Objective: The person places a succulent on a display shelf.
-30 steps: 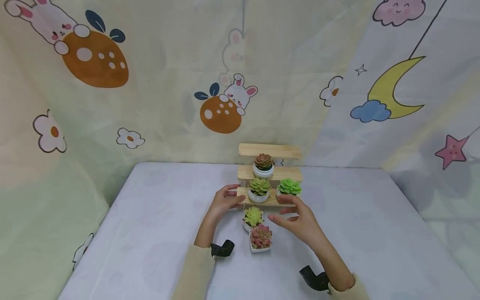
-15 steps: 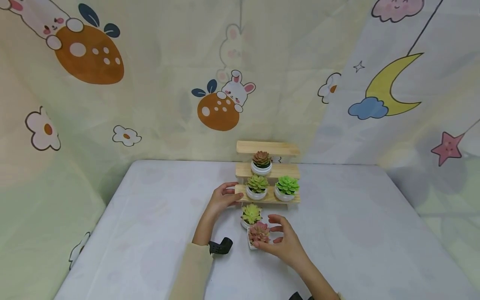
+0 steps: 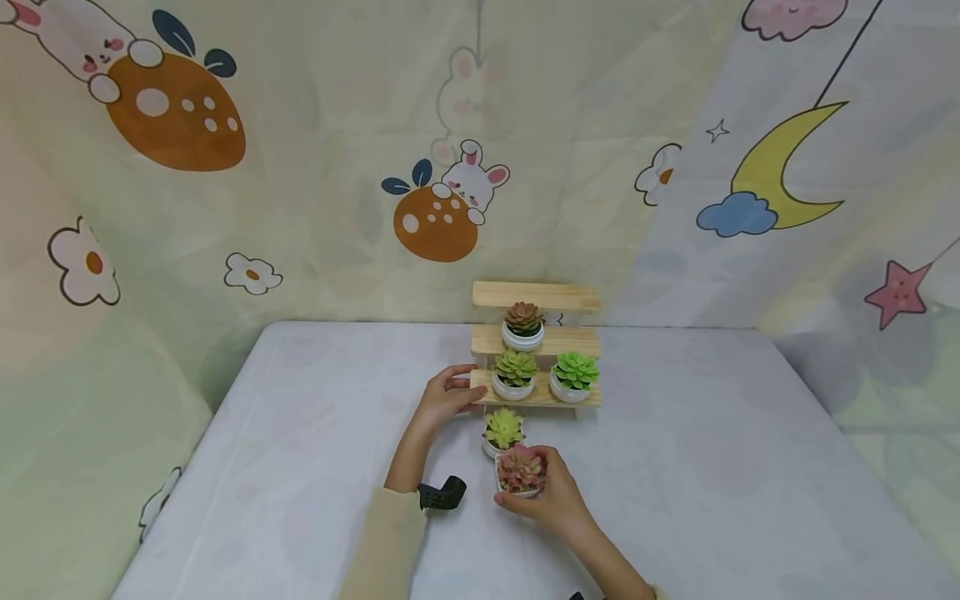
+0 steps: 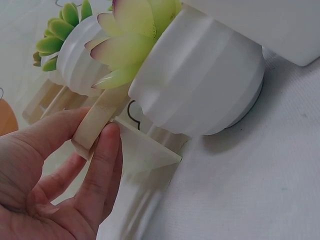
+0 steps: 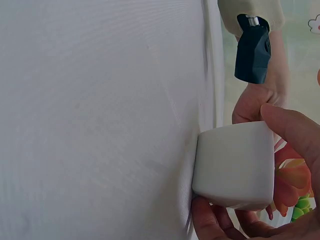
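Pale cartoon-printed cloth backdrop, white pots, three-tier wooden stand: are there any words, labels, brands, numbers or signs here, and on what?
None: I can read no text in any view.
Cartoon-printed cloth backdrop: drawings only, like a yellow crescent moon.
Smooth white square pot: plain on the side shown.
Three-tier wooden stand: no lettering visible.
Small black wrist-worn device: any marking is too small to read.
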Demonstrator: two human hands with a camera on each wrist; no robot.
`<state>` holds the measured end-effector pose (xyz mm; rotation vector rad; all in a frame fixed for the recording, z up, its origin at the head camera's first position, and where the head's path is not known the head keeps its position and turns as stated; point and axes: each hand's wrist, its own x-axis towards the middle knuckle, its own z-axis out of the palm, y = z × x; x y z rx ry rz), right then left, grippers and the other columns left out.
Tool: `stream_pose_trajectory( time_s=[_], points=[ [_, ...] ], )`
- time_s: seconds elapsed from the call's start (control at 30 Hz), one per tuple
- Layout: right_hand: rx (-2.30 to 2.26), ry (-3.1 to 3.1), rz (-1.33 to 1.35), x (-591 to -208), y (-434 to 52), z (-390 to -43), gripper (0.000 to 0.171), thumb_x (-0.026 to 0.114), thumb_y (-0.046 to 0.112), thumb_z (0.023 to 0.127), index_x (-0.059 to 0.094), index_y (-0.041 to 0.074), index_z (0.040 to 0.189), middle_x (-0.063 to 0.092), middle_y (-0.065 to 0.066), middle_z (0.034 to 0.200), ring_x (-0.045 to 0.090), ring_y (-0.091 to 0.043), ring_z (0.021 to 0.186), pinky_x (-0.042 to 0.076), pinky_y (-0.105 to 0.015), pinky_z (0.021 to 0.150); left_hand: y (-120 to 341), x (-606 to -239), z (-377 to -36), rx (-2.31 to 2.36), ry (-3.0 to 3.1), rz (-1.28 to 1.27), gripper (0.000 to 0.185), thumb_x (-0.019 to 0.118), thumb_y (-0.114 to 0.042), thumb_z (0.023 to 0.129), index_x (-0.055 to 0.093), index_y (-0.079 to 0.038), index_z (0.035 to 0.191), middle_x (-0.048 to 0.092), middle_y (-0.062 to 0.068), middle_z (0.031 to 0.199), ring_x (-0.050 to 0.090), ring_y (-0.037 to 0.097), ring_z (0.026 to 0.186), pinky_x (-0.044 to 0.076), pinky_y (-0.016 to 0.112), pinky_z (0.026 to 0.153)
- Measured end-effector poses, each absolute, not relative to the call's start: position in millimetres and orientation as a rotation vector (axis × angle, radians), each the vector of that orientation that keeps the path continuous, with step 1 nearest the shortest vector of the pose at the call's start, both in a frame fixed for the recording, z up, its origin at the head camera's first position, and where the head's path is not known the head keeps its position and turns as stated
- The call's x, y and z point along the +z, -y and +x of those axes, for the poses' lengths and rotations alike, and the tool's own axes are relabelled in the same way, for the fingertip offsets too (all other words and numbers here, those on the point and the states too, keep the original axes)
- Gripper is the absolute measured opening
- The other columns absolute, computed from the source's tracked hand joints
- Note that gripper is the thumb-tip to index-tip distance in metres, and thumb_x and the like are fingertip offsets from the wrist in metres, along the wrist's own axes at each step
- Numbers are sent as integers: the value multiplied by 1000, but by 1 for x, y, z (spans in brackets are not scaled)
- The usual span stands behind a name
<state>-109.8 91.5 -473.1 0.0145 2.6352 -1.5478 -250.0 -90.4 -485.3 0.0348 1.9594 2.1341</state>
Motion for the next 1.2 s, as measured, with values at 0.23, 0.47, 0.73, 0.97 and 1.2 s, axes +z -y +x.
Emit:
stream_pose_trajectory(
  time_s=[0.23, 0.47, 0.73, 0.97, 1.2],
  points=[
    [-1518, -2655, 42, -475, -92, -111, 73, 90, 23, 68, 49, -5, 121, 59, -14, 113, 57, -30, 107, 50, -51, 92, 90, -486, -249, 2142, -1968, 45, 50, 71, -4, 88, 52, 2, 134, 59, 22, 111, 66, 15, 75, 60, 44, 81],
    [-1515, -2667, 52, -476, -95, -110, 70, 91, 23, 67, 52, -3, 119, 60, -11, 108, 58, -24, 101, 53, -43, 86, 90, -488, -249, 2130, -1972, 38, 49, 71, -4, 88, 53, 2, 133, 60, 21, 110, 66, 14, 75, 60, 44, 81],
    [-1525, -2686, 43, -463, -108, -108, 66, 91, 23, 66, 55, 1, 117, 61, -10, 110, 59, -24, 103, 57, -39, 83, 89, -487, -249, 2141, -1968, 40, 51, 71, -2, 88, 52, 3, 135, 59, 21, 109, 65, 14, 76, 59, 46, 83],
    [-1533, -2643, 4, -443, -127, -109, 66, 91, 22, 68, 56, 4, 121, 61, -8, 113, 60, -19, 100, 56, -32, 85, 89, -487, -249, 2145, -1972, 32, 50, 71, -2, 88, 53, 2, 134, 60, 21, 108, 66, 14, 75, 60, 45, 82],
    [-1496, -2706, -162, -413, -146, -113, 71, 89, 24, 71, 54, 1, 127, 63, -7, 111, 60, -19, 102, 57, -28, 86, 89, -488, -250, 2143, -1970, 29, 50, 71, -3, 87, 53, 2, 133, 59, 20, 108, 65, 14, 76, 60, 44, 82]
  ],
)
